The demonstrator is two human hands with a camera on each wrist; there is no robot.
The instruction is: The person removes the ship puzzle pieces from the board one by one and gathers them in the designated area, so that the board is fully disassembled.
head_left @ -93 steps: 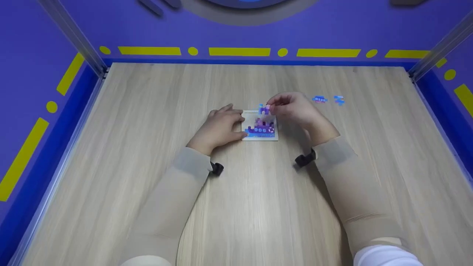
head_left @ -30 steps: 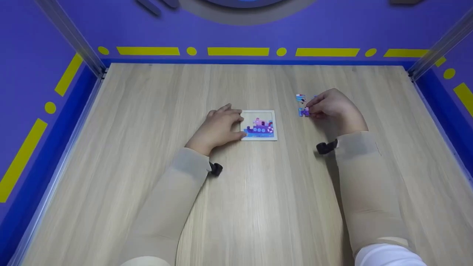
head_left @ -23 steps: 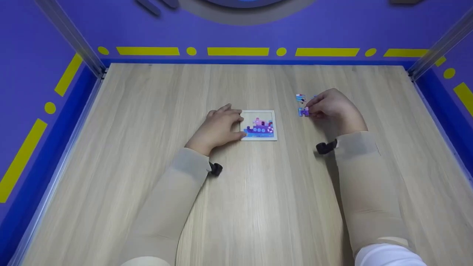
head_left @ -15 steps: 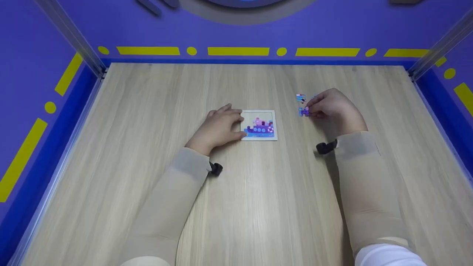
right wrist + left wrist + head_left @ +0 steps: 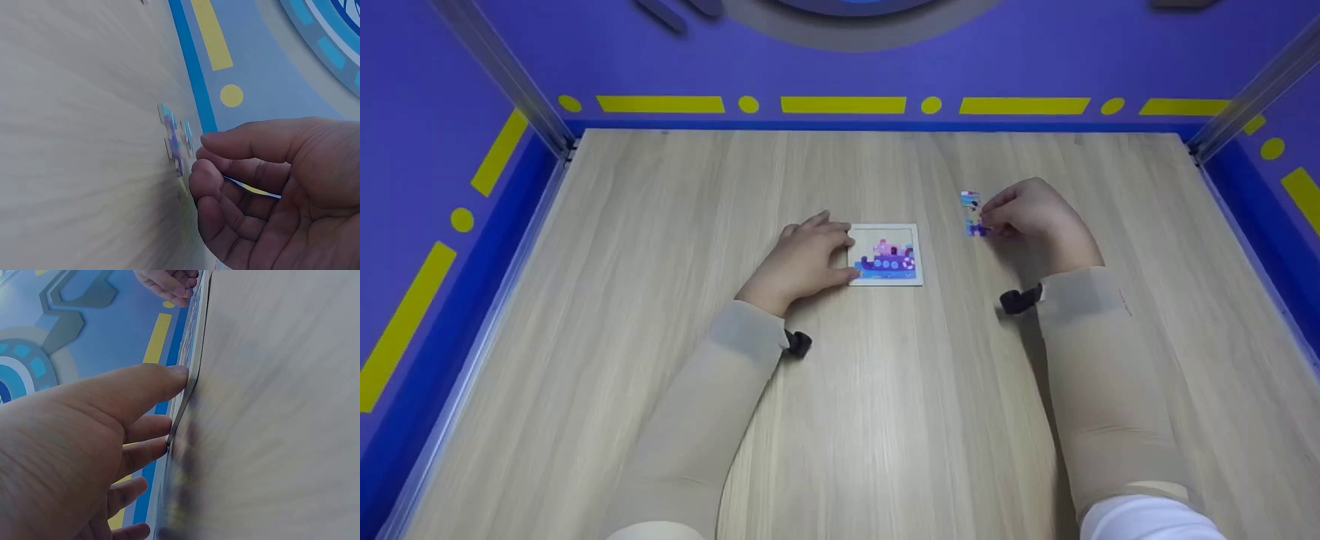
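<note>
A square jigsaw board [image 5: 885,283] with a raised pale rim lies mid-table. Joined pieces forming a purple and pink boat [image 5: 889,259] fill its lower part. My left hand [image 5: 802,262] rests against the board's left side, thumb at the lower corner, fingers fairly straight along the edge. To the right, my right hand [image 5: 1039,221] is curled over loose pieces. A purple puzzle piece [image 5: 172,139] lies flat beside its fingertips, with a second blue and white puzzle piece [image 5: 969,196] behind. Whether its thumb and fingers pinch anything is hidden.
The wood-grain table [image 5: 847,390] is bounded by a purple back wall [image 5: 840,75] with yellow markings and similar side walls. Black wrist cameras are strapped under both wrists, the right one [image 5: 1020,301] hanging low over the table.
My right hand moved from over the board to the loose pieces on the right, carrying the purple piece there. Lately its fingertips shifted slightly left. The left hand stays at the board.
</note>
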